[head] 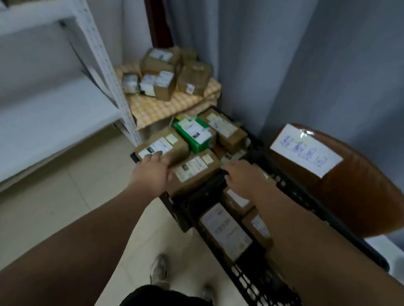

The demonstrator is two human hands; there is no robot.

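Note:
A black plastic crate (302, 193) on the floor holds several labelled cardboard parcels and one green box (193, 132). My left hand (153, 170) reaches to the crate's near-left corner. Its straight fingers rest on the label of a brown parcel (170, 145), and its thumb lies against the neighbouring brown parcel (197, 169). My right hand (240, 178) comes in from the right, with its fingertips bent against the right end of that same middle parcel. More parcels (226, 228) lie lower in the crate under my right forearm.
A white metal shelf unit (94, 58) stands at the left. Behind the crate, more parcels (168, 76) are piled on a yellow checked cloth (165, 108). A brown chair (363, 191) carrying a handwritten note (306, 149) stands right, before a grey curtain (301, 64).

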